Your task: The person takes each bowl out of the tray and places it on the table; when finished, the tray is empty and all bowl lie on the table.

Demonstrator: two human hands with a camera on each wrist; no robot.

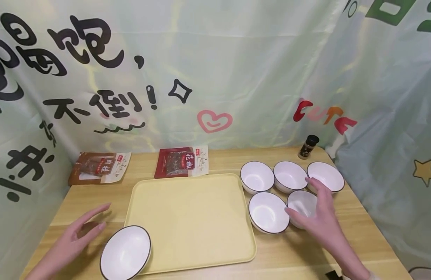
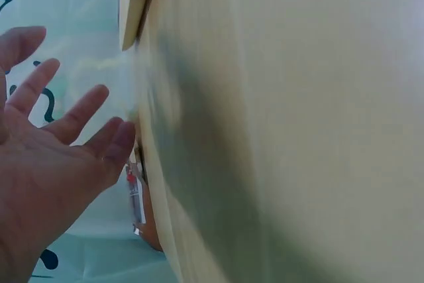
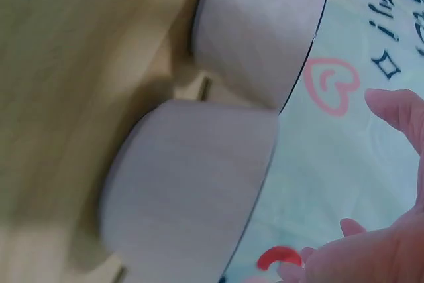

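A white bowl with a dark rim [image 1: 125, 252] is at the front left corner of a pale yellow tray [image 1: 191, 225]. To its left is my left hand [image 1: 77, 237], fingers spread and apart from it. Several more such bowls stand in two rows right of the tray. My right hand [image 1: 321, 217] hovers over the front right bowl [image 1: 301, 203], partly hiding it. Its thumb reaches toward the neighbouring front bowl [image 1: 269, 212], its fingers toward the back right bowl [image 1: 325, 175]; contact cannot be told. In the right wrist view the fingers [image 3: 397, 107] are spread, above the bowls' sides.
Two spice packets, one brown [image 1: 99, 168] and one dark red [image 1: 181, 161], lie along the back of the wooden table [image 1: 358, 233]. A small black-capped jar [image 1: 308, 147] stands at the back right. Printed cloth [image 1: 253, 77] hangs behind and at both sides.
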